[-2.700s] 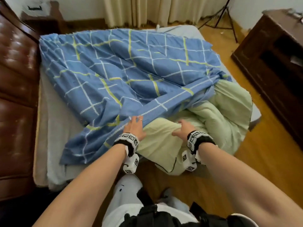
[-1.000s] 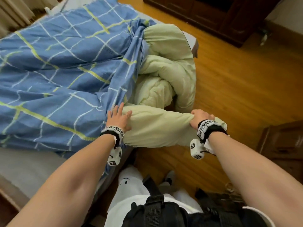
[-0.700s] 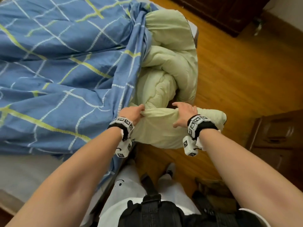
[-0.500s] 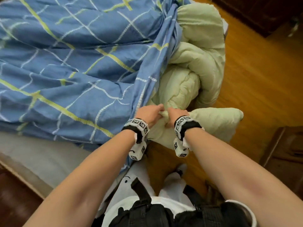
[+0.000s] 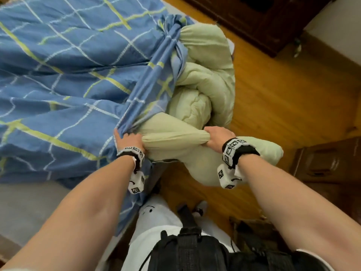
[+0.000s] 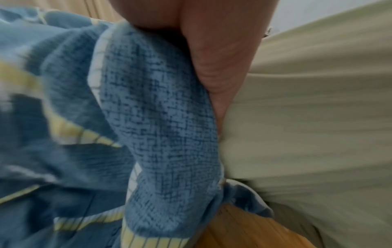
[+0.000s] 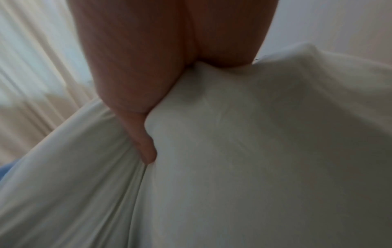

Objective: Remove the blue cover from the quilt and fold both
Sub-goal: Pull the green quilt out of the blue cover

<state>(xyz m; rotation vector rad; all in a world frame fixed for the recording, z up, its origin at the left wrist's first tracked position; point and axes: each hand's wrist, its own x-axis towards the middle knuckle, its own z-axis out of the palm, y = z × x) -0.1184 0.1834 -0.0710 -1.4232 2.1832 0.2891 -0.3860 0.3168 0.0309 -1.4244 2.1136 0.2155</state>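
Observation:
The blue checked cover (image 5: 64, 75) lies spread over the bed, its open edge bunched at the bed's near right corner. The pale green quilt (image 5: 207, 89) bulges out of that opening and hangs over the bed's side. My left hand (image 5: 128, 140) grips the cover's edge (image 6: 161, 109) where it meets the quilt (image 6: 318, 117). My right hand (image 5: 214, 136) grips a stretched fold of the quilt (image 7: 254, 151), pulled taut between both hands. The quilt's free end (image 5: 259, 151) droops behind my right wrist.
A grey sheet (image 5: 25, 204) covers the mattress at the near left. Wooden floor (image 5: 293, 90) lies to the right, with a dark cabinet (image 5: 263, 20) at the far right and another dark wooden piece (image 5: 328, 167) beside my right arm. My legs (image 5: 156, 218) stand against the bed's edge.
Half a second ago both hands were close together on the quilt at the cover's opening. Now my right hand has moved right with a fold of quilt, while my left holds the cover's edge.

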